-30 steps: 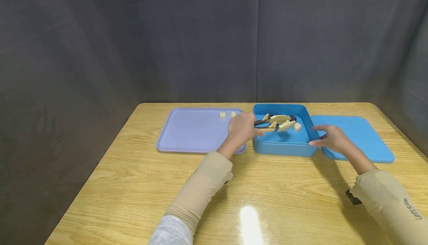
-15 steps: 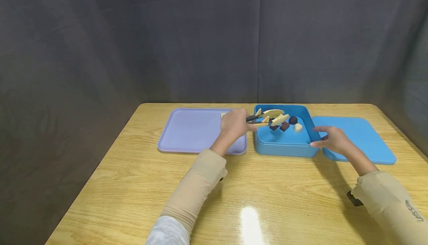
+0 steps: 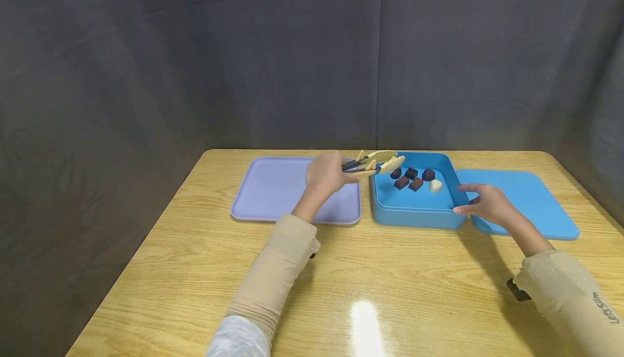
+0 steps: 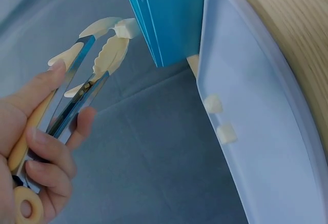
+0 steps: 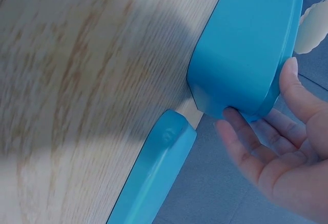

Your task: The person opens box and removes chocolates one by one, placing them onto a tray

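Currently left fingers [image 4: 54, 149] clamped round scalloped tongs [image 4: 111, 57]; right fingers [image 5: 243, 155] apart, touching smooth box [image 5: 241, 44].

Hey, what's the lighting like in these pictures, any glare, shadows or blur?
Head view: a bright glare patch on the table near the bottom edge, a shadow beside the right sleeve. Left wrist view: bluish cast, two white pieces on the tray look soft-edged. Right wrist view: a broad, soft shadow across the table.
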`<state>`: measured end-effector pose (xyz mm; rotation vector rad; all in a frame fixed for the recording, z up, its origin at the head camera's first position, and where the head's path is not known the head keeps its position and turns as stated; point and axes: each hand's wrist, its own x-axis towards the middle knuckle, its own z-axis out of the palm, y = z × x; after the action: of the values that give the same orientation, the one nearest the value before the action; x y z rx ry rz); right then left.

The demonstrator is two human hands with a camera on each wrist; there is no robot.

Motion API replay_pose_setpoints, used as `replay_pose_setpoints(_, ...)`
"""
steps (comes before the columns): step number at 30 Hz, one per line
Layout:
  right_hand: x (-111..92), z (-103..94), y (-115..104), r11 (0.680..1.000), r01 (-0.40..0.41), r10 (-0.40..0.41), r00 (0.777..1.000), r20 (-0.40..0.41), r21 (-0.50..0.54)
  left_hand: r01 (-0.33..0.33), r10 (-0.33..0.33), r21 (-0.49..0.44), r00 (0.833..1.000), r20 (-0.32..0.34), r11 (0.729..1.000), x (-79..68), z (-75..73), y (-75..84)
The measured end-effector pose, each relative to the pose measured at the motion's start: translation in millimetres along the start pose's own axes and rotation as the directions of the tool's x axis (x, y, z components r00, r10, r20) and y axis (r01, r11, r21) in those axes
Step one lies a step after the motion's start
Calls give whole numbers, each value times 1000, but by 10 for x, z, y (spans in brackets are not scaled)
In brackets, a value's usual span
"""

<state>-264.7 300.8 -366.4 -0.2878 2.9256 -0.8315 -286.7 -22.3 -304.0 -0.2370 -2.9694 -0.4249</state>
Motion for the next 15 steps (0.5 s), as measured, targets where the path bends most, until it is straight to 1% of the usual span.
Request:
replay_pose_setpoints(3,0,-6,-2,1000,2,-2,1000,2,-3,16,-16,-14,1000,1,1000,0,-23,-56)
replay_pose_setpoints(10,-1,-9,-9,1000,-1,1,1000,4,-6,17,-18,-41,1000,-20,999,-2,-82,-184)
replay_pose_setpoints(15,1,-11,-10,1000,-6,6,1000,6,-1,32,-34,-46,999,-30,998,-12,-103,-279)
